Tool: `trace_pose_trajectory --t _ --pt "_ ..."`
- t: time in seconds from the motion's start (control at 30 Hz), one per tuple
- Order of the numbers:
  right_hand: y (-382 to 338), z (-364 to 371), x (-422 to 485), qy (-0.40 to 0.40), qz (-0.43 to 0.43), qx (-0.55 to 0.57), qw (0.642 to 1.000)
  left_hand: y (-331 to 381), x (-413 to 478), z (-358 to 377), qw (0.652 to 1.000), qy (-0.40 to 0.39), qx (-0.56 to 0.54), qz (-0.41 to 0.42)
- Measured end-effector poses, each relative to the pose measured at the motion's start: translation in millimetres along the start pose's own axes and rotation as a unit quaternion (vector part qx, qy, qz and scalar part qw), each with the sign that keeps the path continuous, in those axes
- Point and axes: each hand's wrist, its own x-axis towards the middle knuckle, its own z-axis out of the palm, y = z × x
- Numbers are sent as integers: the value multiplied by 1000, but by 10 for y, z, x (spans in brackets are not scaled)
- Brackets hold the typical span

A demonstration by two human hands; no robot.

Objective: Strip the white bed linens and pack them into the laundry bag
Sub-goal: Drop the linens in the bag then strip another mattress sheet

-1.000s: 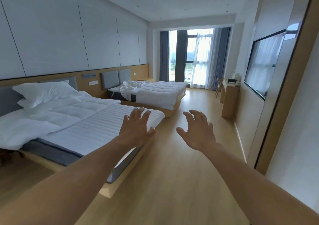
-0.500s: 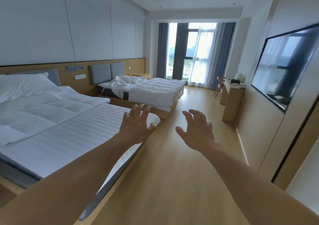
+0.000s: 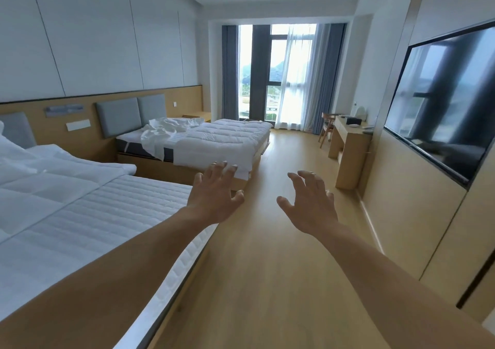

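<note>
Both arms are out in front, bare to the elbow. The left hand (image 3: 214,196) hovers over the foot corner of the near bed (image 3: 171,276), palm down, fingers (image 3: 222,167) spread and slightly bent, holding nothing. The right hand (image 3: 310,204) hangs level with it over the wooden floor (image 3: 267,281), fingers (image 3: 305,177) spread and hooked, also gripping nothing.

The white linens are on the two beds. On the near bed there's a ribbed white mattress pad (image 3: 80,228) stretched flat, with a quilted duvet (image 3: 40,177) pushed up toward the headboard. On the far bed (image 3: 150,166) a crumpled white sheet (image 3: 160,137) is bunched at the head and spills over the side, and a second quilted duvet (image 3: 222,139) is draped across it and down the near side.

As for writing, there's a white wall plate (image 3: 77,125) and a silver one (image 3: 63,110) between the headboards, both too blurred to read.

On the counter (image 3: 348,145) by the window sits a small dark box (image 3: 353,120); I can't tell its contents. A dark television (image 3: 444,107) hangs on the right wall.
</note>
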Motion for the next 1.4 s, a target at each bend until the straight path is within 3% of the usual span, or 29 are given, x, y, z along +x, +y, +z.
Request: trace_pose_trajectory --t 0.33,0.57,1.1,1.4 --pt "734 556 2277 -2 -38 31 999 -114 2115 806 999 21 1 -41" --pt "894 1238 3730 -29 -51 25 998 -606 3455 1475 998 17 7 -65" --pt "1216 2554 7216 -7 -20 3 1000 -1676 6994 2734 1000 5 9 -14" --pt "1501 3318 9333 -30 -82 22 996 -2121 8764 3487 996 4 32 -78"
